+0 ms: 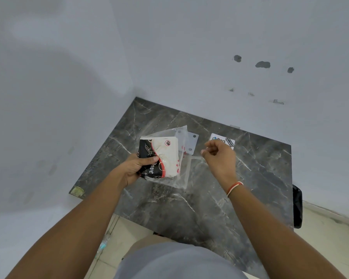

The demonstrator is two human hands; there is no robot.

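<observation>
Looks down on a dark marble tabletop [189, 208] pushed into a pale wall corner. Leftmost, grips a cloth packet [165, 158] in the left hand [135, 168], thumb curled over the packet's black printed end and fingers tucked beneath. Points the packet's long axis up and away from that hand, cream half farthest out. Lets a clear plastic sleeve [184, 178] spill past the packet's right edge toward the other hand. Just right of the sleeve, holds the right hand [220, 158] raised, fingers loosely curled, thumb and forefinger close together near the film's free edge; pinching it or holding nothing, impossible to tell. Wears a red-and-white thread [234, 188] on that wrist. Beyond the right knuckles, shows a white sticker [223, 140] lying on the stone. Probably calls next for a short leftward reach by the right hand to the sleeve's loose side.
</observation>
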